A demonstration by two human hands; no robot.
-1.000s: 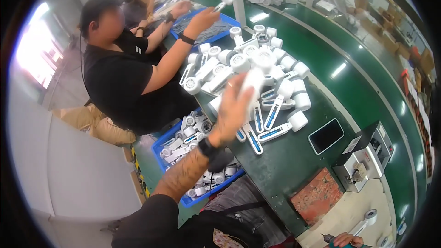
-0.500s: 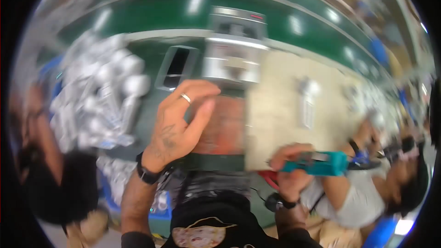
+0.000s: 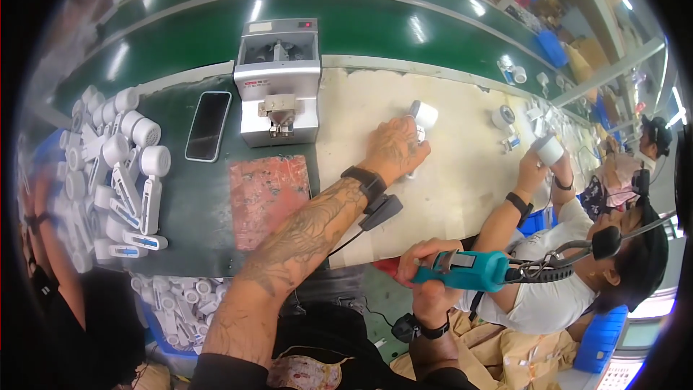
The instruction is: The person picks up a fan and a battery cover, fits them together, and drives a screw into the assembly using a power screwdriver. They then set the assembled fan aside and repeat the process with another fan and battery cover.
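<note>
My left hand [image 3: 395, 148] reaches across to the pale mat and closes around the handle of a white appliance [image 3: 424, 113]. This piece has a round, drum-like head and lies on the mat; my fingers hide most of its handle. In my right hand [image 3: 426, 274], at the front edge of the bench, is a teal power screwdriver [image 3: 473, 271], held sideways with a metal lever on top. A cable and spring run from its rear to the right. Its tip is hidden behind my fingers.
A silver screw feeder [image 3: 280, 87] stands at the back beside a phone [image 3: 208, 126]. A worn red pad [image 3: 267, 198] lies in front. White appliances [image 3: 119, 166] pile up at left; more fill a blue bin [image 3: 170, 343] below. A co-worker [image 3: 570, 253] sits close at right, holding a white part.
My left hand has moved from above the red pad rightward to the white appliance and closed on its handle. My right hand still holds the screwdriver. The view has shifted right.
</note>
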